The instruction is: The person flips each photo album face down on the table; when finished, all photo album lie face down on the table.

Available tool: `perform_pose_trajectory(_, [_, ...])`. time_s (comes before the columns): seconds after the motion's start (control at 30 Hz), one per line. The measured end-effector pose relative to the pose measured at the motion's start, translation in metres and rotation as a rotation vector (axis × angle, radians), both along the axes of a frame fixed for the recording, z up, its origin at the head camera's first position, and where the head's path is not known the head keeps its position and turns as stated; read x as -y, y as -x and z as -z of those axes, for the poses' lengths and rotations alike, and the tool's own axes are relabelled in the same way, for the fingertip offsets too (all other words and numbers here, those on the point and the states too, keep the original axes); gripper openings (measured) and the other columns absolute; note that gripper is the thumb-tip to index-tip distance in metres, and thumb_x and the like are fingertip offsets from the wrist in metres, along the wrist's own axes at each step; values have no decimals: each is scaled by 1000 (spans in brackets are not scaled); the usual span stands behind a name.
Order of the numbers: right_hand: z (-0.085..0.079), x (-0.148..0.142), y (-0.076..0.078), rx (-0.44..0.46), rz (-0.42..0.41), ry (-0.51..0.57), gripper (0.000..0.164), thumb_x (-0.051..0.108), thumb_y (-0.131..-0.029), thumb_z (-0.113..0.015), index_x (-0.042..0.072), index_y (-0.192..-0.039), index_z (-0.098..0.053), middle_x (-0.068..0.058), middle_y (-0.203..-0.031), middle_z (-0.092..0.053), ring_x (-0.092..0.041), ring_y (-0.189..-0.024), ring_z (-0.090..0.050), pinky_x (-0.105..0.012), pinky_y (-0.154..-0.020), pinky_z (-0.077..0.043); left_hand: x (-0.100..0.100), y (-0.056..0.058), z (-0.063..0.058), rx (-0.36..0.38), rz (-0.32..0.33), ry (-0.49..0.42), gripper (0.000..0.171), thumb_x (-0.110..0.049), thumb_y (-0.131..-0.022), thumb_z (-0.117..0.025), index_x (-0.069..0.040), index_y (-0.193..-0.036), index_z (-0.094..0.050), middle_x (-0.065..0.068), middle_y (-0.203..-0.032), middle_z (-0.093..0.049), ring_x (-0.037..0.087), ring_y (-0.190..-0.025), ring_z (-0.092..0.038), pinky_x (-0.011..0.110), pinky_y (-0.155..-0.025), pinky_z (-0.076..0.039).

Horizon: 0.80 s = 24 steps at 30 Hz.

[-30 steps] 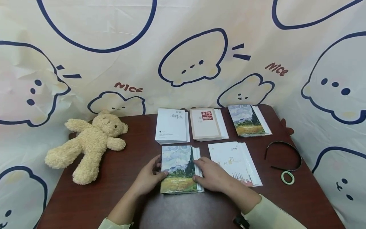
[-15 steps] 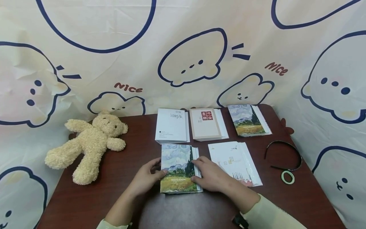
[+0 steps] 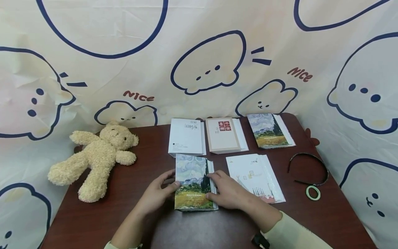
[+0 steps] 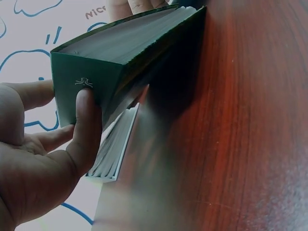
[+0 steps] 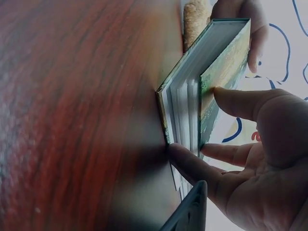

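Both hands hold a thick photo album [image 3: 191,180] with a painted landscape cover, at the table's near middle. My left hand [image 3: 157,193] grips its left side. In the left wrist view its fingers [image 4: 87,113] press on the green spine [image 4: 72,72]. On the opposite side, my right hand [image 3: 228,190] holds the page edge, with one digit [image 5: 236,100] on the cover and another finger [image 5: 190,161] low at the pages. The white page edges [image 5: 185,103] show between the covers. In the left wrist view the album looks tilted above the table, with a dark shadow beside it.
Behind stand a white album [image 3: 186,136], a beige album [image 3: 224,135] and a matching landscape album [image 3: 268,131]. A white album with small drawings [image 3: 250,173] lies right. Farther right are a black headband [image 3: 324,169] and green tape roll [image 3: 312,193]. A teddy bear [image 3: 101,155] lies left.
The album's far edge has risen slightly in the head view, and its right edge has shifted a little left. Both hands moved slightly with it and kept their hold.
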State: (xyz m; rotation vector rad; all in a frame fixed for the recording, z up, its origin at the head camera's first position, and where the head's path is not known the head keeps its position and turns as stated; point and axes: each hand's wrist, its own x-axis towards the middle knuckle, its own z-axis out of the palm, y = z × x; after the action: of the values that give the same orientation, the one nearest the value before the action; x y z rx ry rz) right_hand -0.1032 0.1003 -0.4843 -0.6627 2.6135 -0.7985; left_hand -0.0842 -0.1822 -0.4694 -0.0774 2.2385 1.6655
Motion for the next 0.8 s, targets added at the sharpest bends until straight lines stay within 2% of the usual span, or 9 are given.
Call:
perform_pose_trajectory(0.17, [-2, 0, 1, 18, -14, 9, 72, 46, -96, -71, 7, -152, -49, -10, -133, -56, -15, -100, -60, -41, -88, -54, -1, -1, -4, 5, -15, -78, 59, -28, -104, -65, -11, -156, -45, 24, -147, -52, 35, -121, -62, 47, -79, -61])
perform_pose_trajectory(0.27, [-3, -1, 1, 34, -27, 29, 72, 46, -97, -71, 6, -152, -48, -7, -127, -56, -12, -93, -57, -39, -83, -52, -1, -1, -6, 7, -11, -120, 55, -24, -106, -62, -11, -156, -45, 24, -147, -52, 33, -115, -62, 48, -80, -61])
perform_pose_trajectory(0.47, [-2, -1, 2, 82, -40, 126, 72, 42, -97, -72, 5, -152, -46, -7, -123, -56, -16, -102, -62, -38, -88, -54, 0, -2, -11, 17, 42, -213, 56, -10, -106, -59, -12, -159, -40, 26, -153, -45, 31, -94, -65, 45, -81, -61])
perform_pose_trajectory(0.6, [0, -1, 2, 126, -39, 178, 72, 40, -97, -73, 4, -153, -45, -10, -130, -55, -19, -108, -66, -34, -90, -56, -2, -3, -15, 21, 50, -247, 60, -7, -104, -61, -11, -159, -39, 28, -155, -42, 30, -93, -66, 43, -81, -61])
perform_pose_trajectory(0.8, [1, 0, 3, 181, -43, 227, 72, 37, -98, -72, 4, -154, -43, -15, -139, -52, -22, -111, -68, -34, -92, -57, -6, -4, -19, 13, 13, -235, 58, -8, -102, -64, -13, -156, -43, 25, -152, -47, 32, -98, -66, 46, -80, -61])
